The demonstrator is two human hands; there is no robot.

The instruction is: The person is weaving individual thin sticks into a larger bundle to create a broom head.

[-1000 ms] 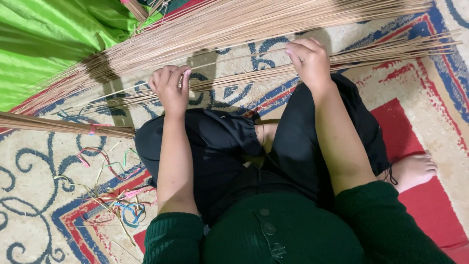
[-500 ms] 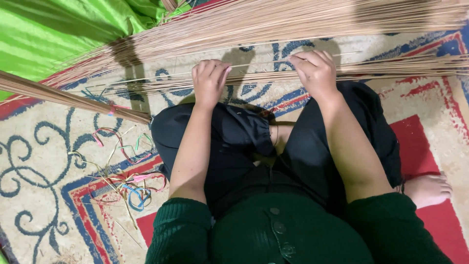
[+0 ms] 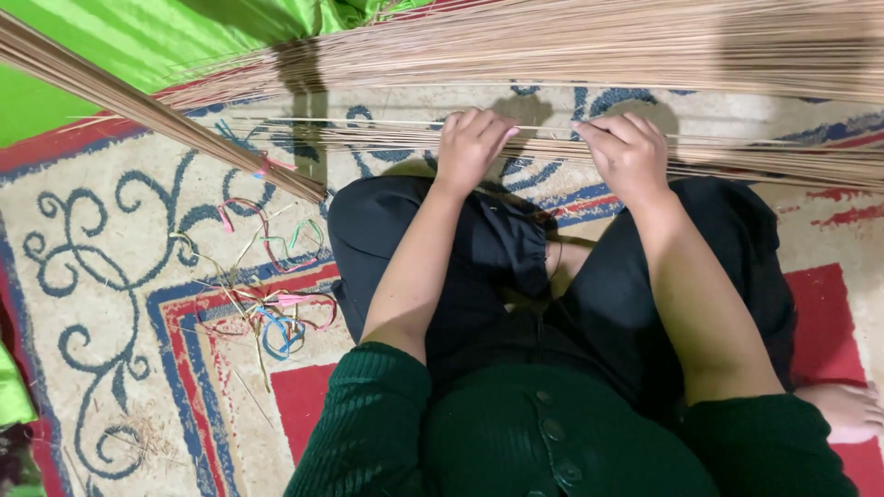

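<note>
A thin row of long tan sticks [image 3: 737, 156] lies across the carpet just in front of the seated person's knees, running from the left of the view out past the right edge. The left hand [image 3: 468, 147] rests on this row with its fingers [image 3: 486, 129] curled together over a few sticks, and a single stick passes just above its knuckles. The right hand [image 3: 629, 155] sits a little to the right on the same row, its fingers bent and pinched on the sticks under them. Behind the row, farther from the person, a much thicker layer of loose sticks [image 3: 571, 41] spreads across the whole top of the view, and both hands cast dark shadows on the carpet between the two. To the left a tied bundle of sticks [image 3: 157, 110] slants down from the upper left corner, bound near its end with a pink band [image 3: 267, 166], and its tip stops close beside the left knee. Below it, a small tangle of coloured strips [image 3: 267, 313], pink, blue and green, lies scattered with bits of straw. Everything rests on a patterned carpet [image 3: 101, 276] of beige with blue scrolls and red borders. Bright green cloth [image 3: 101, 64] fills the upper left. The person sits cross-legged in black trousers [image 3: 433, 248] and a dark green ribbed sweater [image 3: 552, 433], a bare foot [image 3: 843, 410] showing at the right edge.
</note>
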